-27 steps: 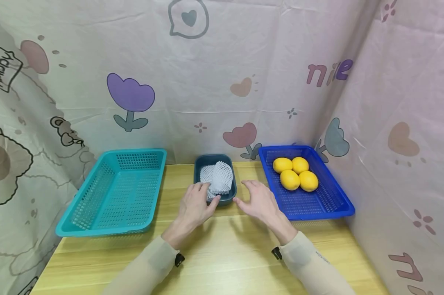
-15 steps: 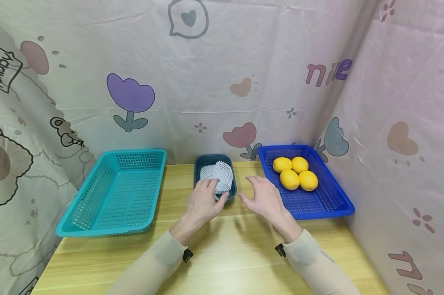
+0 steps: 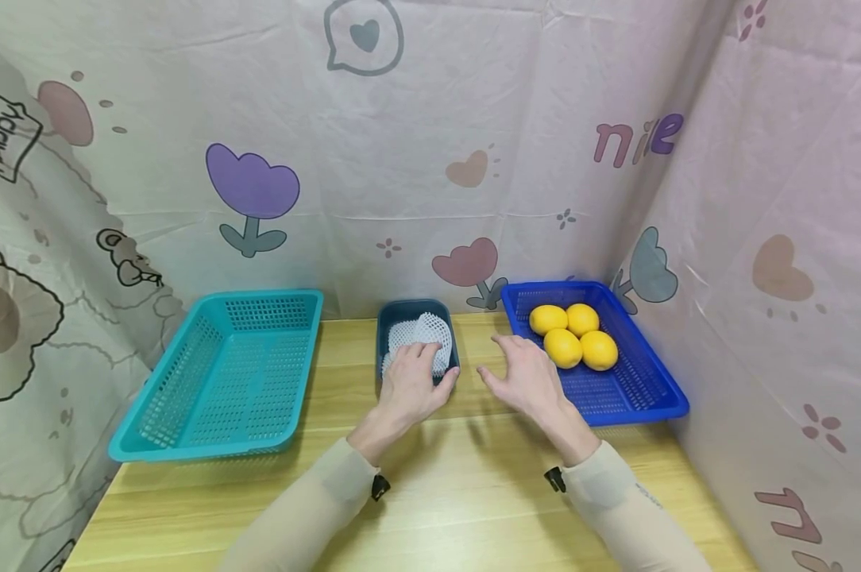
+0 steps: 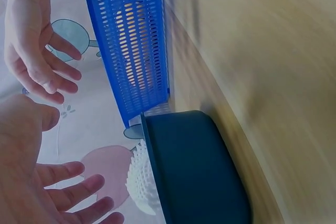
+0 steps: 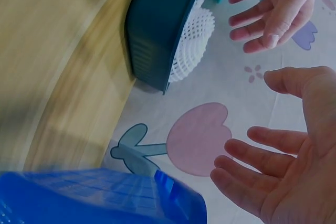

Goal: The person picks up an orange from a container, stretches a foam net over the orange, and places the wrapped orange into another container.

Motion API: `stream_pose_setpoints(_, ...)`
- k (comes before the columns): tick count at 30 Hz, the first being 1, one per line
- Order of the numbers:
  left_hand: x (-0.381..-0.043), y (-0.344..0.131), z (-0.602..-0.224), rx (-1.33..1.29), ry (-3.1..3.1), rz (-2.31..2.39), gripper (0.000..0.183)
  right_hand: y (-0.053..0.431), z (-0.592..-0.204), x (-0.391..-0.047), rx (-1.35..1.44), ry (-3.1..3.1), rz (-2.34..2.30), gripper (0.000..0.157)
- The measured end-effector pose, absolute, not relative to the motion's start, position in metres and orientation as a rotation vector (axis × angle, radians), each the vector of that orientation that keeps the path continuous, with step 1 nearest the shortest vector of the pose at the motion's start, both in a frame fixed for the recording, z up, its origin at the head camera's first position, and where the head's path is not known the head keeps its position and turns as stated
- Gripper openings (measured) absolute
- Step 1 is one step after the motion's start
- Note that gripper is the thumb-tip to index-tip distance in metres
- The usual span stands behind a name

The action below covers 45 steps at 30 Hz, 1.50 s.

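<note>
My left hand hovers over the front part of a small dark teal box, its fingers relaxed and holding nothing. White foam mesh sleeves lie in that box and bulge above its rim in both wrist views; the hand partly hides them in the head view. My right hand hangs in the air between the box and a blue basket, with thumb and fingers spread apart and nothing in them. Several yellow lemons sit grouped in the blue basket, towards its back left.
A large turquoise basket with nothing in it stands on the left of the wooden table. A printed curtain closes off the back and both sides. The blue basket's right edge lies close to the curtain.
Both hands have drifted to the right. The left moved from the box's front left corner to over its front; the right went nearer the blue basket. The sleeves and lemons stay put.
</note>
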<state>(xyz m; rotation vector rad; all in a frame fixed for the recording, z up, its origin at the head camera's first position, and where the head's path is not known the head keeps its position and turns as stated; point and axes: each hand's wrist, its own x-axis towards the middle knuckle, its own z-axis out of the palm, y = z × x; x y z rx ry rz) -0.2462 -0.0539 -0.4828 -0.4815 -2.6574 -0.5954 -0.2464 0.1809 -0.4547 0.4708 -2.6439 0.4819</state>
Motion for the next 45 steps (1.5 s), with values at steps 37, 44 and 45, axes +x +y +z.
stream_pose_setpoints(37, -0.269, -0.008, -0.472, -0.508, -2.769, -0.666, 0.068, 0.251, -0.45, -0.272, 0.245, -2.728, 0.53, 0.061)
stream_pose_setpoints(44, -0.275, 0.002, -0.473, -0.541, -2.756, -0.702, 0.066, 0.264, -0.452, -0.277, 0.18, -2.743, 0.523, 0.062)
stream_pose_setpoints(45, -0.276, 0.004, -0.473, -0.549, -2.753, -0.703, 0.065, 0.267, -0.452, -0.278, 0.171, -2.739, 0.52, 0.062)
